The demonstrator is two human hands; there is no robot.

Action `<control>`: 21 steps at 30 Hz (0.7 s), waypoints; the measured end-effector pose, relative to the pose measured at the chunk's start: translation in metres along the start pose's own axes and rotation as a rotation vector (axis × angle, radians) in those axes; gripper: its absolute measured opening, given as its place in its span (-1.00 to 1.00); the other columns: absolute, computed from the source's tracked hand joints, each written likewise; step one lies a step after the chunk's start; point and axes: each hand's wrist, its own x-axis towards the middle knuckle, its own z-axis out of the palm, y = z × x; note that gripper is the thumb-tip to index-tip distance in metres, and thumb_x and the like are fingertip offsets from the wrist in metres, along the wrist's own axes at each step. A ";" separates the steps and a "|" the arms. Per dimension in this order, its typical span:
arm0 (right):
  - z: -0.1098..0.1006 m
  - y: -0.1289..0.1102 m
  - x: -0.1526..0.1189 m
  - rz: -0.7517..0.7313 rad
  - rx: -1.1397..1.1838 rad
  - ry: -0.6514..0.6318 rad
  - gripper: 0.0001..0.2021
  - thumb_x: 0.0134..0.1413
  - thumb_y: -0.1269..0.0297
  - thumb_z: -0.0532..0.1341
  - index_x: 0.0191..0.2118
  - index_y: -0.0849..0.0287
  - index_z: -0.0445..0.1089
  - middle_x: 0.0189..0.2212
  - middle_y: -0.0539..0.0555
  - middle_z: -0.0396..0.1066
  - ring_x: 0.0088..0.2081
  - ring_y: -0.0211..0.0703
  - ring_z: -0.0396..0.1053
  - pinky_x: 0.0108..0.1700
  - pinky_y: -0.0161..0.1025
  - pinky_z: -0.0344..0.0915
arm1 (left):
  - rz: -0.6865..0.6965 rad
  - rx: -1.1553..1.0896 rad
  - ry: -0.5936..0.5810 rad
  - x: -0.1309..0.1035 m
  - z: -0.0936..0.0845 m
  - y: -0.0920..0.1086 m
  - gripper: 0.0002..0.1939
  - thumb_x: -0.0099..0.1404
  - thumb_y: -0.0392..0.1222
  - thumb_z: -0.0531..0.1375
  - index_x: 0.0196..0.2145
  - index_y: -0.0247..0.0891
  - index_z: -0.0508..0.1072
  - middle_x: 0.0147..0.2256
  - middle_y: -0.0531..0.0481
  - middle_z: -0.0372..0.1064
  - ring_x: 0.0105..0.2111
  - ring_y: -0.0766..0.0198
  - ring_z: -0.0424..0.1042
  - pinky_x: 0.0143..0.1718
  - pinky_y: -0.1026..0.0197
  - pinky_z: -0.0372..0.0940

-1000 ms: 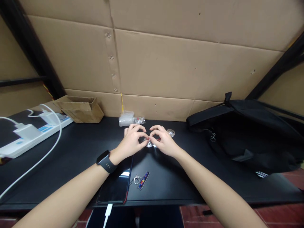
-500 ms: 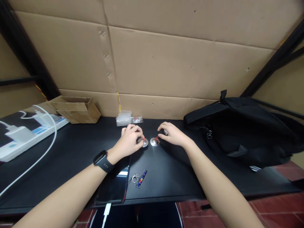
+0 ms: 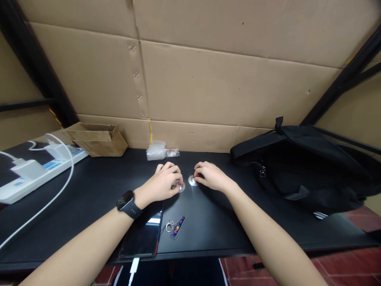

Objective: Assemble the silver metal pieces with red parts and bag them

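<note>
Contact at both sides, one pinch apiece

The right hand (image 3: 212,177), loose and apart half a second ago, now has thumb and forefinger together on the red piece of the right disc (image 3: 193,182). The left hand (image 3: 160,185) stays with the left disc (image 3: 182,188), thumb and fingertips clamped around its red piece. That appears to put both discs under control at once, where a moment ago only the left one is gripped.

Both discs sit side by side near the middle of the black desk (image 3: 214,226), a narrow gap between them, beyond the phone (image 3: 139,235) and the keychain (image 3: 177,227). Each looks thin, round and bright silver, with light catching the rim, and the red piece is at or near its centre. The right disc seems to lie flat. Fingers cover much of the left disc, so whether it is tilted I cannot tell. Farther back, well apart from the hands, a clear plastic packet (image 3: 156,152) rests by the cardboard wall (image 3: 214,91).
</note>
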 end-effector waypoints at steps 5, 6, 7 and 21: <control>0.001 -0.009 0.000 -0.002 -0.052 0.021 -0.94 0.17 0.36 0.33 -0.32 0.09 0.57 -0.16 0.11 0.49 -0.16 -0.04 0.40 -0.12 -0.12 0.28 | 0.011 0.043 -0.011 0.001 0.001 -0.004 -0.91 0.35 -0.17 0.24 -0.28 -0.09 0.57 -0.15 -0.04 0.42 -0.01 0.04 0.25 -0.07 0.00 0.05; 0.001 -0.010 0.000 -0.005 -0.060 0.028 -0.93 0.16 0.38 0.32 -0.33 0.09 0.57 -0.16 0.11 0.49 -0.17 -0.04 0.39 -0.12 -0.11 0.28 | 0.010 0.054 -0.011 0.001 0.001 -0.005 -0.91 0.36 -0.16 0.24 -0.28 -0.09 0.57 -0.15 -0.04 0.42 -0.01 0.03 0.25 -0.07 0.00 0.05; 0.002 -0.011 0.000 -0.009 -0.066 0.035 -0.91 0.16 0.40 0.32 -0.34 0.10 0.57 -0.17 0.12 0.49 -0.17 -0.03 0.39 -0.12 -0.11 0.27 | 0.008 0.063 -0.010 0.001 0.001 -0.006 -0.91 0.36 -0.15 0.24 -0.28 -0.09 0.57 -0.14 -0.04 0.42 0.00 0.03 0.25 -0.07 0.00 0.05; 0.003 -0.018 0.001 -0.019 -0.063 0.035 -0.88 0.18 0.42 0.27 -0.38 0.13 0.51 -0.20 0.14 0.49 -0.20 -0.04 0.37 -0.21 -0.15 0.27 | -0.047 0.006 0.054 0.000 0.006 -0.019 -0.88 0.38 -0.14 0.22 -0.32 -0.13 0.55 -0.09 -0.08 0.38 0.02 0.02 0.24 0.02 -0.04 0.12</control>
